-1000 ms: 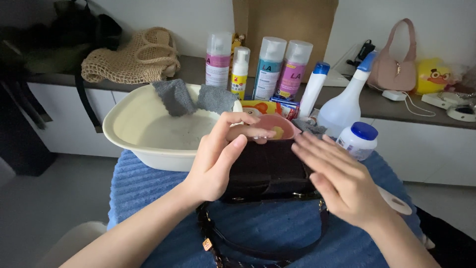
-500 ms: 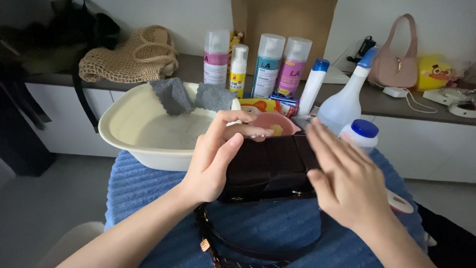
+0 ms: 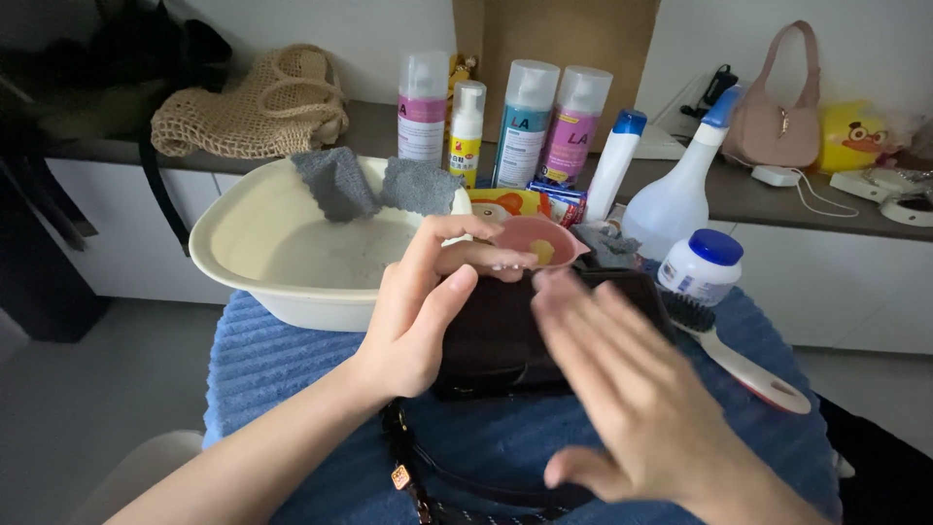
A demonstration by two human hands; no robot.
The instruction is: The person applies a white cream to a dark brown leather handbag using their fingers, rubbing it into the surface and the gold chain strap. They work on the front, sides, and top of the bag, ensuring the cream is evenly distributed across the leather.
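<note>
Right hand (image 3: 632,408) has slid left across the dark brown handbag (image 3: 505,340) since the two earlier head views, where it lay over the bag's right end; it is now spread flat, fingers apart and blurred with motion, over the bag's middle and near edge, gripping nothing. Left hand (image 3: 423,301) has kept its place on the bag's left end, thumb along the front, fingers loosely curved over the top toward the small pink dish (image 3: 533,241) that sits just beyond the bag; whether the fingertips touch the dish I cannot tell. So the left hand looks to be steadying the bag while the right one rubs or wipes over its surface.

From the head camera, the only view, the bag lies on a blue ribbed towel (image 3: 282,360), its strap (image 3: 418,467) looping toward the near edge. Far left of it stands a cream basin (image 3: 243,262) with two grey cloths (image 3: 335,180) draped over its far rim. Right of the bag lie a white-handled brush (image 3: 739,360) and a blue-capped white jar (image 3: 705,267), with a clear spray bottle (image 3: 675,199) behind, and a row of spray cans (image 3: 525,122) further back
</note>
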